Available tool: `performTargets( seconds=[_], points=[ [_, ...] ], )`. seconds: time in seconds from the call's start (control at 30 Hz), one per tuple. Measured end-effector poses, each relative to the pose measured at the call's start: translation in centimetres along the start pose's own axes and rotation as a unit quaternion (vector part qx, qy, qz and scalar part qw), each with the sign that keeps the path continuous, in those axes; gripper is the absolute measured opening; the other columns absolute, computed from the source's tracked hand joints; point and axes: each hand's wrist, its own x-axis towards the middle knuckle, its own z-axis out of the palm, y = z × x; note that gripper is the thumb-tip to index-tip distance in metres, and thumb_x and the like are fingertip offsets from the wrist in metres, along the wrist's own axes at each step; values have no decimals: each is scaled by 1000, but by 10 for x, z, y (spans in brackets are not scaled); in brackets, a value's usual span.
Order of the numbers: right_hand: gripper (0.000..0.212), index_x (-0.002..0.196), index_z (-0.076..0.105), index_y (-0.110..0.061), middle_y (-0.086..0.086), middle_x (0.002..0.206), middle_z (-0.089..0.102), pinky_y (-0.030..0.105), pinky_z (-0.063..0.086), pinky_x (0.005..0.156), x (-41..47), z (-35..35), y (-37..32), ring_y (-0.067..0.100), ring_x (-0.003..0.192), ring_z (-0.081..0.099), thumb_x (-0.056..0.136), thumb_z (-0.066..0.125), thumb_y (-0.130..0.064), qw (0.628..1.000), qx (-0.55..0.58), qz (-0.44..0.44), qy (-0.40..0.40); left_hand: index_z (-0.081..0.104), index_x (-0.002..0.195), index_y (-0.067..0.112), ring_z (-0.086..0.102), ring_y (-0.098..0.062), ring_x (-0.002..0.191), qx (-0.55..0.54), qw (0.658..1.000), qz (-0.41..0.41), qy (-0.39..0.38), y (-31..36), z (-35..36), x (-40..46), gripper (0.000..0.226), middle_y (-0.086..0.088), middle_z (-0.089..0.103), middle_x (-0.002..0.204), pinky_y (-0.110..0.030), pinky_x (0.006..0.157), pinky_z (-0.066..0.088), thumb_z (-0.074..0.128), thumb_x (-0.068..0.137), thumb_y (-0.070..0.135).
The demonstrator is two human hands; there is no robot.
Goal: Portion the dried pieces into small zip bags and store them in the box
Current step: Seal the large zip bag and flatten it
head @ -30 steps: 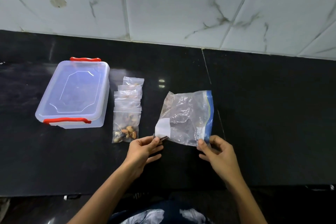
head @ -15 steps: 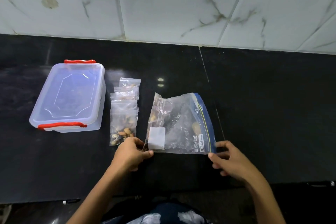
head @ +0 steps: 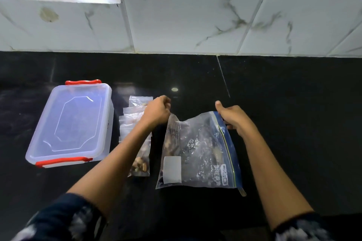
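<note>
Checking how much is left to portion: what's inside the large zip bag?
The large zip bag holds some brownish dried pieces, blurred through crinkled plastic. A white label hides part of it; the amount is unclear.

The counter [head: 293,123] is glossy black. The wall [head: 195,10] behind it is white tile with grey marble veins. The box [head: 72,123] on the left is clear, frosted plastic with red clips on its near and far edges. The big bag [head: 197,154] is clear and crinkled, with a blue zip strip along its right side, white print on that strip and a white label patch at its near left corner. The small bags [head: 137,137] are clear, with tan and brown pieces inside. The sleeves [head: 64,219] are dark blue with white blotches.
</note>
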Motion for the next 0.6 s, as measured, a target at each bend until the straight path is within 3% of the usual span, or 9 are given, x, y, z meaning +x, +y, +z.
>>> performTargets(
  seconds=[0.07,0.17,0.23,0.33,0.43,0.5,0.6],
  points=[
    [46,114,62,2,18,108,67,35,50,77,8,6,0,27,95,63,95,50,-38,1000,23,-11,1,57,124,7,56,-31,115,48,997,-4,-55,-6,5,15,31,-14,62,124,-33,93,41,45,96,14],
    [36,102,64,-2,12,90,67,25,44,63,11,11,3,16,75,61,96,50,-34,997,63,-31,-13,63,116,9,58,-30,112,80,992,16,-101,-12,8,25,25,-12,64,120,-33,93,44,52,95,17],
    [31,92,65,-7,7,83,65,25,45,62,12,14,8,15,74,60,96,51,-34,995,88,-41,-11,67,106,10,60,-31,105,99,990,20,-99,-15,10,28,19,-13,68,112,-33,87,46,56,92,17],
    [30,84,63,-10,7,80,62,27,44,62,19,10,16,16,73,58,97,48,-32,989,121,-57,60,66,100,8,59,-35,103,136,990,18,-35,-18,13,28,17,-16,67,107,-36,81,45,53,91,14],
    [32,94,62,-7,10,85,59,28,44,63,20,6,20,14,71,54,99,43,-32,982,129,-59,122,61,96,3,56,-39,100,133,990,30,45,-23,15,24,22,-20,65,103,-41,78,44,46,95,19],
    [35,97,60,-9,16,95,63,36,50,74,20,10,21,20,80,59,99,40,-37,984,134,-59,98,61,93,1,56,-38,96,125,989,36,67,-25,17,23,24,-20,65,99,-40,74,43,45,95,19],
    [33,102,56,-19,6,98,65,39,55,77,15,11,22,21,89,65,95,42,-48,985,164,-41,24,59,89,3,54,-37,94,135,987,47,70,-29,17,23,22,-18,63,97,-37,69,38,44,96,18]
  ],
)
